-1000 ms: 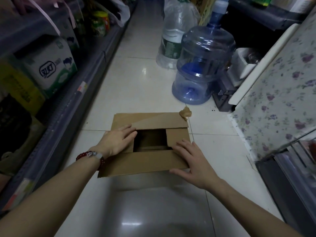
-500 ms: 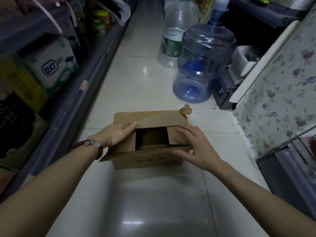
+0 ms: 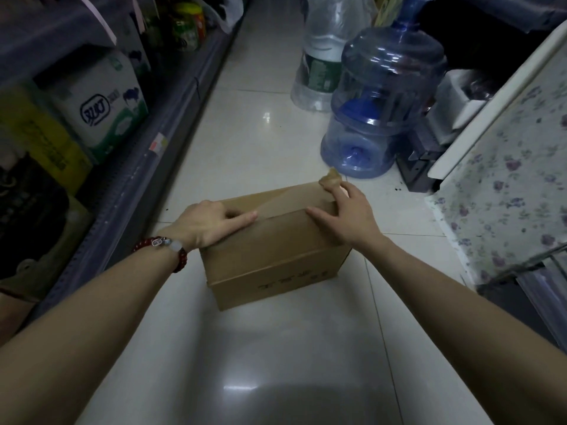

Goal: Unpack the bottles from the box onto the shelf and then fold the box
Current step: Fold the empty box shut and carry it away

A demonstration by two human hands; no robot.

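Note:
A brown cardboard box point(image 3: 270, 259) stands on the white tiled floor in the aisle, its top flaps down and covering the opening. My left hand point(image 3: 211, 223) lies on the top's left edge, fingers pressed flat on the flap. My right hand point(image 3: 343, 214) rests on the top's right side, fingertips near a crumpled strip of brown tape point(image 3: 329, 179) at the far right corner. No bottles from the box are visible. The shelf point(image 3: 129, 179) runs along the left.
Packs of goods point(image 3: 101, 102) fill the left shelf. Two large water jugs, one blue point(image 3: 380, 96) and one clear point(image 3: 325, 50), stand on the floor just beyond the box. A floral-covered counter point(image 3: 515, 185) and a dark stand point(image 3: 420, 167) line the right side.
The box had an open gap in its top with flaps spread. The flaps are now folded down and closed, and both hands have moved onto the top.

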